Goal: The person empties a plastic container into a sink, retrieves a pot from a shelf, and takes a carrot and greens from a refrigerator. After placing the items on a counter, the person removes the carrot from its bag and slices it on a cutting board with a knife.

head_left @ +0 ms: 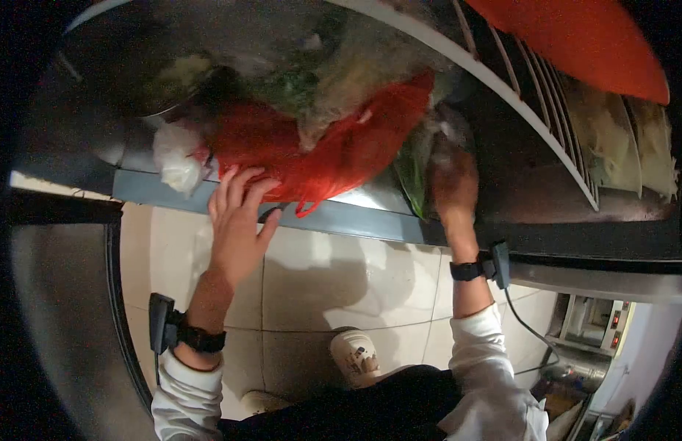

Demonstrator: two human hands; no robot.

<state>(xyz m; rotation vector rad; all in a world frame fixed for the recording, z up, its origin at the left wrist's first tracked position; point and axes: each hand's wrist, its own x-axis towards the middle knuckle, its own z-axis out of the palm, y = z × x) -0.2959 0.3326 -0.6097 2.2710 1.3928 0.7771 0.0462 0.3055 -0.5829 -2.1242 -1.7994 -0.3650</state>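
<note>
A red plastic bag (311, 162) lies along the front of a fridge-like compartment, a thin handle loop hanging over the edge. My left hand (240, 213) rests its outstretched fingertips on the bag's left front, thumb spread apart. To the right of the bag, my right hand (453, 176) reaches in, its fingers blurred and partly hidden by what looks like clear plastic. Close beside it are long green leaves (411, 176). A knotted white plastic bag (179, 158) sits left of my left hand. Leafy greens (286, 92) in clear plastic lie behind the red bag.
A grey front ledge (341, 219) borders the compartment. A white wire rack (503, 88) curves above on the right, near bagged pale food (613, 140) and a large red object (583, 44). A dark door panel (62, 309) stands at left. Below are floor tiles and my shoe (353, 356).
</note>
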